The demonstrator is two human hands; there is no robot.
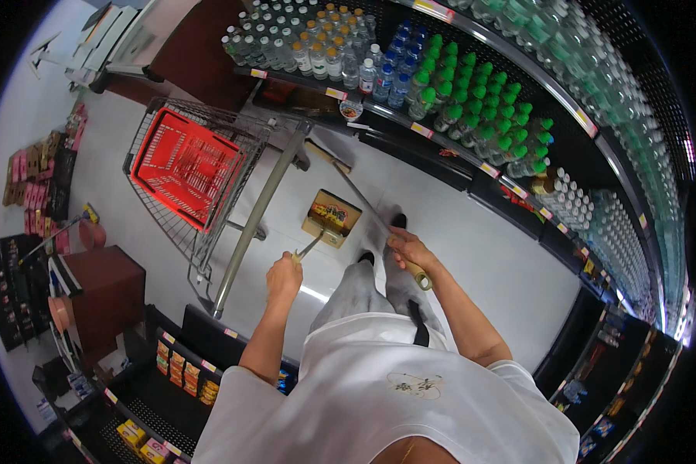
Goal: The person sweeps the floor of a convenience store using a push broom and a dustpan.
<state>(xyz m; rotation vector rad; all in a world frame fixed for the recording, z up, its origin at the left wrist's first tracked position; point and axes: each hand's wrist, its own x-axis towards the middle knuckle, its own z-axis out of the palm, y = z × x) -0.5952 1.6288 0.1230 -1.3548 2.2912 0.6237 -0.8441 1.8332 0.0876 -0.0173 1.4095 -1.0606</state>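
Observation:
My left hand (pixel 284 277) is closed around the end of a short handle (pixel 311 246), which runs down to an open cardboard box (pixel 343 217) on the floor. The box bears colourful printing, and how the handle joins it cannot be told. Shut on the pale grip of a long metal pole is my right hand (pixel 410 249). That pole (pixel 359 196) slants up and left to a narrow head (pixel 328 155), which looks like a broom's, resting on the floor near the lower shelf. The box lies between the broom head and my feet.
A shopping cart (pixel 192 255) with a red plastic basket (pixel 194 217) stands at the left, beside a thick metal rail (pixel 261 217). Shelves of bottles (pixel 481 110) curve along the top and right. Snack shelves (pixel 209 366) are at the lower left, near a brown cabinet (pixel 107 290).

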